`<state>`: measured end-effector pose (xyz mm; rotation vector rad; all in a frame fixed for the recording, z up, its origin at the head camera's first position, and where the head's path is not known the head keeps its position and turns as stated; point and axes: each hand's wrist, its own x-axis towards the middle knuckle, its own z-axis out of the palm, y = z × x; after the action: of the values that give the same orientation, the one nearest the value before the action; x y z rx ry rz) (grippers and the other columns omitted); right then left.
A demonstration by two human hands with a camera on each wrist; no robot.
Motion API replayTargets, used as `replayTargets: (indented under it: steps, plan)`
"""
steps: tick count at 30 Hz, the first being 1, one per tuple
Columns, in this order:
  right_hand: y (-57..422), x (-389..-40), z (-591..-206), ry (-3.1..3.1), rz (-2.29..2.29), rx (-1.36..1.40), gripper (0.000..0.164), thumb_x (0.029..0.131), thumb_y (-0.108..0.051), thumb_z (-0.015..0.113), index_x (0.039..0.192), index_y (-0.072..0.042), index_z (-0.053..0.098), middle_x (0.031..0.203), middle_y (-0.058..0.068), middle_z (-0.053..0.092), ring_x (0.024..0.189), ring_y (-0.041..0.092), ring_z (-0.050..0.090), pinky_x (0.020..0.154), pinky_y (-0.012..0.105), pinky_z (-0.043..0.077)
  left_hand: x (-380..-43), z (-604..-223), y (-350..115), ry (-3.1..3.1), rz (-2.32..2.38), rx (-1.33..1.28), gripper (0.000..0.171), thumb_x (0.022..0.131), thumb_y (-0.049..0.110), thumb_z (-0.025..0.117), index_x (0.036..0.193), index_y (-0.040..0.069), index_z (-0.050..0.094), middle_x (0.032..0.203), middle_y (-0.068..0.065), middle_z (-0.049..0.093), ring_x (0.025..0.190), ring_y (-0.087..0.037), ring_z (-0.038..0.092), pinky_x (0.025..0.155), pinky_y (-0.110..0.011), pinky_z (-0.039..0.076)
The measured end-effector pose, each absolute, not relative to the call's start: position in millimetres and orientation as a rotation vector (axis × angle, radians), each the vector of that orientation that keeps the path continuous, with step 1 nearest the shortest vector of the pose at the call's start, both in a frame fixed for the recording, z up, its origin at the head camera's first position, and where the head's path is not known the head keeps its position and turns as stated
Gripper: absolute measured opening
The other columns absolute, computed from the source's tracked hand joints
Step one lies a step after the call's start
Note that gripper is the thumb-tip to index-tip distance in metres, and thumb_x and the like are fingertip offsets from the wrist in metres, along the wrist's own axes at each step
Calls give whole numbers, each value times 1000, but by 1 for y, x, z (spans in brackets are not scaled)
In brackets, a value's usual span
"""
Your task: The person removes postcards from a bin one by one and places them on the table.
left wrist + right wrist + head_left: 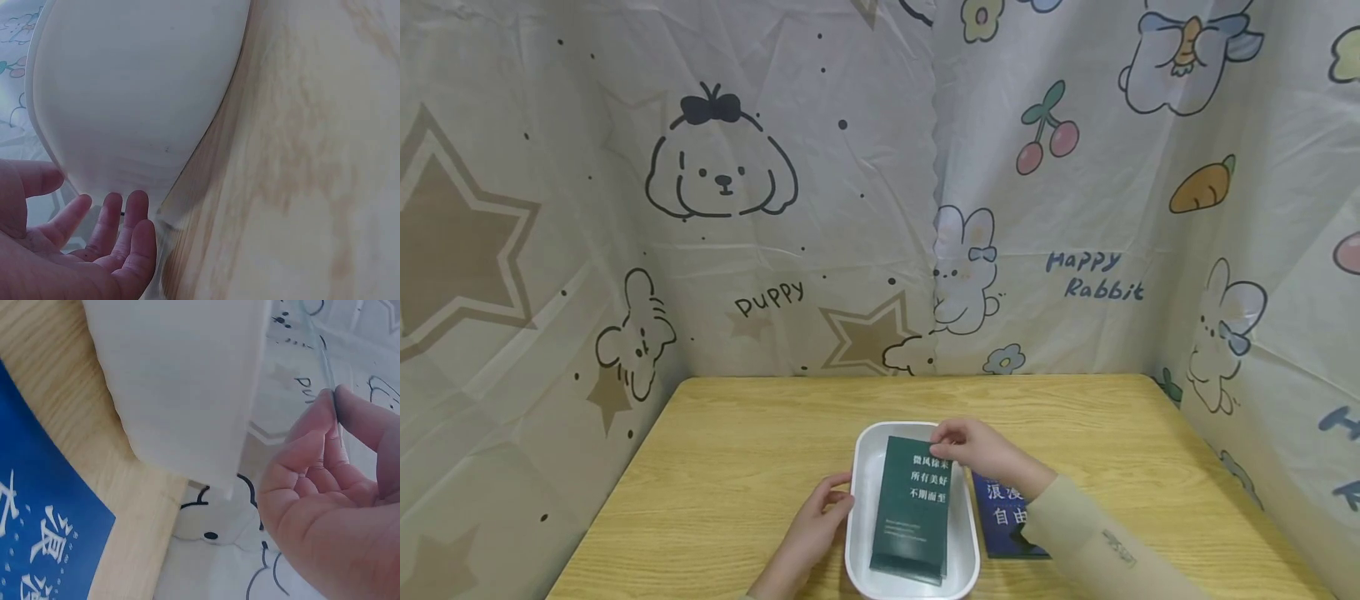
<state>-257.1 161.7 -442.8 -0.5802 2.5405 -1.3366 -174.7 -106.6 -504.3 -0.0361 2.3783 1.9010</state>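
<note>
A dark green booklet with white lettering lies over a white plastic tray, its lower end within the tray. My right hand pinches the booklet's upper right corner between thumb and fingers. Seen from the right wrist, that hand holds the thin booklet edge-on, above the level of the tray's rim. At the tray's left side is my left hand, its fingers loosely bent. In the left wrist view the fingertips of this hand are at the tray's outer wall.
To the right of the tray lies a blue booklet, partly covered by my right forearm. The wooden table has printed cloth hanging behind it and at both sides.
</note>
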Motion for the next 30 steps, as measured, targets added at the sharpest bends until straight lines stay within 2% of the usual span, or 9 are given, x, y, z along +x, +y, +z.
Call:
replayTargets:
  steps: [9, 15, 20, 30]
  plan:
    - [198, -257, -428, 2458, -1459, -506, 28, 91, -36, 61, 103, -11, 64, 94, 7, 69, 87, 23, 60, 81, 50, 47, -175, -506, -106, 2377, 1893, -43, 43, 95, 26, 55, 134, 9, 50, 110, -16, 60, 90, -21, 58, 77, -40, 54]
    - [226, -259, -422, 2498, -1480, -380, 37, 90, -41, 60, 111, -11, 63, 101, 7, 70, 93, 23, 59, 90, 52, 44, -175, -506, -105, 2369, 1910, -40, 43, 95, 26, 55, 134, 9, 50, 110, -17, 59, 90, -21, 59, 77, -39, 55]
    - [245, -260, -422, 2532, -1447, -348, 40, 90, -42, 61, 113, -9, 63, 103, 9, 68, 93, 24, 58, 91, 54, 45, -175, -506, -106, 2374, 1909, -41, 42, 95, 25, 55, 133, 9, 50, 110, -17, 59, 89, -21, 59, 77, -39, 54]
    - [274, -264, -425, 2519, -1373, -392, 36, 93, -35, 58, 112, -5, 62, 102, 10, 67, 93, 23, 58, 90, 55, 47, -177, -508, -105, 2366, 1890, -60, 42, 96, 27, 54, 133, 9, 50, 112, -16, 58, 92, -20, 58, 82, -42, 54]
